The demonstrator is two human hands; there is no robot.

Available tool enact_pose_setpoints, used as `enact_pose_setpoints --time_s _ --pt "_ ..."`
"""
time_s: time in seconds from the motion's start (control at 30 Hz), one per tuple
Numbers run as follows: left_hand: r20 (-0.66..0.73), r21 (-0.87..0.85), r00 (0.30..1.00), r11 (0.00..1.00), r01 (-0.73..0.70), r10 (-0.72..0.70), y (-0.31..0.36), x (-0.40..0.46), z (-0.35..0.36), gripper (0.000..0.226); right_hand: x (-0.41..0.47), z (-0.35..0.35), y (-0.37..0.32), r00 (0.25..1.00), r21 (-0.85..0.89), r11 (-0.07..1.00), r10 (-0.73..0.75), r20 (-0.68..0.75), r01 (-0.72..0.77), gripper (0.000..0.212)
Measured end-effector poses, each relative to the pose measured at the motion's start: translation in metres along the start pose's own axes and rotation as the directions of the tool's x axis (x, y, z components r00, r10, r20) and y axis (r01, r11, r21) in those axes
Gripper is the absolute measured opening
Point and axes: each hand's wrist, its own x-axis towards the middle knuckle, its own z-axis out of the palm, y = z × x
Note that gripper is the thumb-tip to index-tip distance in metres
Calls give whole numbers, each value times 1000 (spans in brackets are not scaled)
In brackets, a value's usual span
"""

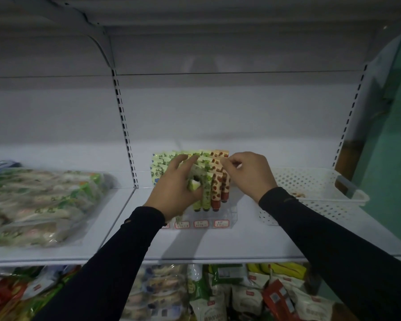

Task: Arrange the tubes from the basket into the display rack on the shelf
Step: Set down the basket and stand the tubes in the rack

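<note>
The left hand gripped a green flowery tube over the clear plastic display rack. The right hand pinched a red strawberry tube standing there. A bump could tip neighbours. The white holey basket sat beside.

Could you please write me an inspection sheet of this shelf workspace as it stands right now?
Surface: white shelf, dimly lit.
Job's things: clear display rack with price labels holds green tubes and red-patterned tubes; white perforated basket to its right, nearly empty.
Clutter: bagged goods at the left.
Hands: left hand grips green tubes; right hand pinches a tube top with its fingers.
Cables: nothing seen.
Surroundings: packaged goods on the lower shelf; green wall at the right.
</note>
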Motion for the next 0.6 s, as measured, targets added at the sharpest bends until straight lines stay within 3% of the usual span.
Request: enact_pose_setpoints --time_s 0.13,0.27,0.33,0.47,0.53,0.6 --pt "-54 -285 992 954 93 -113 3 -6 -8 43 -9 -6 -3 1000 51 999 12 -2 -11 36" --pt "-50 -607 964 774 178 -260 -2 -13 -5 29 -22 -10 -17 998 163 986 33 55 -41 32" --pt "-13 -747 942 630 214 -336 -3 -14 -2 40 -29 -11 -26 984 278 956 47 171 -94 29" --pt "132 -927 880 259 273 -456 5 -12 1 115 -41 -4 -39 890 385 899 9 457 -207 38" --pt "174 -946 877 173 275 -448 12 -13 0 118 -43 1 -42 853 394 894 -29 521 -211 48" --pt "200 -941 871 159 298 -449 16 -14 1 107 -43 4 -44 857 384 905 -45 513 -182 50"
